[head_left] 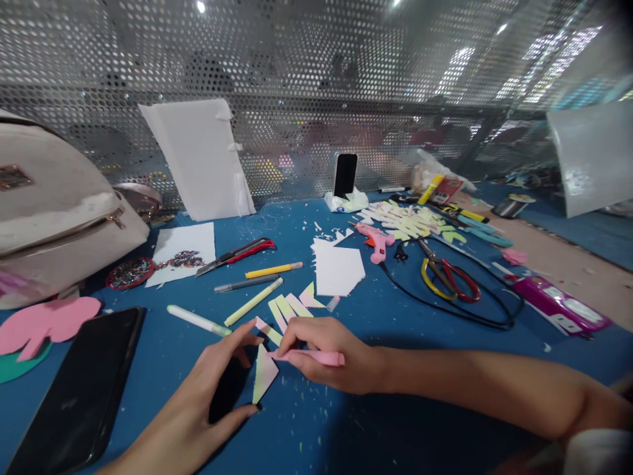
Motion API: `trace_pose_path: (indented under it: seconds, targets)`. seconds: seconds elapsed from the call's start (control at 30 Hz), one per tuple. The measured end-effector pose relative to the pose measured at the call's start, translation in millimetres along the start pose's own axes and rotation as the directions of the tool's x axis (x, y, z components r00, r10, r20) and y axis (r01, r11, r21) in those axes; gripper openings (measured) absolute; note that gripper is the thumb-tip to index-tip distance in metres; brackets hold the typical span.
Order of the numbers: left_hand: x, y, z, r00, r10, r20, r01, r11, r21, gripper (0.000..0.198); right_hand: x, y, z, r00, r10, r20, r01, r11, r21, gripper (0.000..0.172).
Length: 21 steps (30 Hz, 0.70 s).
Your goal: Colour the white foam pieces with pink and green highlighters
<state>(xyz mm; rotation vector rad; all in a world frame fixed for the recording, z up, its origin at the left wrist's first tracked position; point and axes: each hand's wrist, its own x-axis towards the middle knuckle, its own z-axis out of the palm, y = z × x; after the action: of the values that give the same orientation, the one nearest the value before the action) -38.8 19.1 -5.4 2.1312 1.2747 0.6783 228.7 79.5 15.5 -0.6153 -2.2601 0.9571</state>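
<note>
A small pale triangular piece [266,374], pink with a green edge, lies on the blue table. My left hand [212,389] is spread around its left side, with the thumb near the lower corner and the fingers near the top. My right hand [329,349] grips a pink marker [324,357], whose tip is at the piece's upper right edge. Just above the hands are several pale strips [284,308] and another cut piece [310,296]. A light green marker [254,301] and a white-green marker [198,320] lie beyond my left hand.
A black phone [79,396] and pink cutout [47,323] lie left. Ahead are a cutter [237,255], white sheet [339,268] and upright phone [345,175]. Rightward are a pink glue gun [376,241], its cable, scissors [448,277], a strip pile [403,219] and a purple item [561,305].
</note>
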Motion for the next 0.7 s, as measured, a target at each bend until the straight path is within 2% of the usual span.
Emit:
trace_pose_path:
  seconds: [0.07,0.13,0.27,0.43,0.57,0.7]
  targets:
    - [-0.3,-0.5,0.7,1.000,0.005,0.010,-0.005,1.000,-0.005,0.082,-0.4,0.7,0.2,0.997,-0.047,0.058,0.045,0.999,0.029,0.025]
    - [-0.6,-0.4,1.6,1.000,0.006,0.015,-0.006,1.000,-0.015,0.081,-0.7,1.0,0.4,0.994,-0.085,0.067,0.084,0.996,0.025,0.029]
    - [-1.2,0.5,2.1,1.000,-0.024,-0.003,0.024,0.999,-0.031,0.077,-0.3,0.3,-0.2,0.999,-0.045,-0.025,0.044,0.999,-0.028,0.020]
    - [-1.4,0.9,-0.2,1.000,-0.003,-0.002,0.003,1.000,-0.013,0.078,-1.3,1.0,-1.5,0.997,-0.053,0.059,0.054,0.998,-0.018,0.017]
    - [-1.2,0.8,1.3,1.000,-0.012,-0.016,0.012,1.000,-0.023,0.075,-1.8,0.9,-1.8,0.998,-0.060,0.037,0.061,0.998,-0.021,0.017]
    - [-1.4,0.0,2.8,1.000,0.000,-0.015,0.000,1.000,-0.015,0.077,-1.3,1.0,-1.2,0.997,-0.042,0.071,0.044,0.999,-0.018,0.015]
